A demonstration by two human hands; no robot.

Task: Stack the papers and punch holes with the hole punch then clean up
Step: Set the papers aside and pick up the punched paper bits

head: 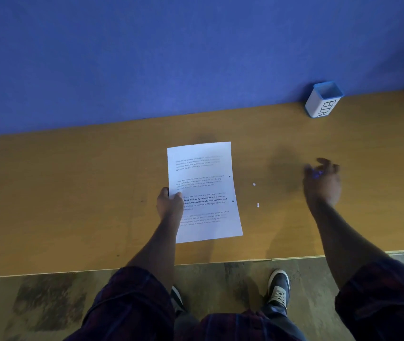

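A stack of printed papers (pixel 204 190) lies in the middle of the wooden table (pixel 73 193), with two punched holes along its right edge. My left hand (pixel 169 203) grips the stack's left edge, thumb on top. To the right, my right hand (pixel 323 178) hovers blurred above the table, its fingers curled round a small blue object (pixel 317 173), which I take to be the hole punch. Two small white paper bits (pixel 254 184) (pixel 258 205) lie on the table just right of the papers.
A white container with a blue rim marked BIN (pixel 323 100) stands at the back right against the blue wall (pixel 171 57). The table's front edge runs across below the papers, with my shoes and the floor beyond it.
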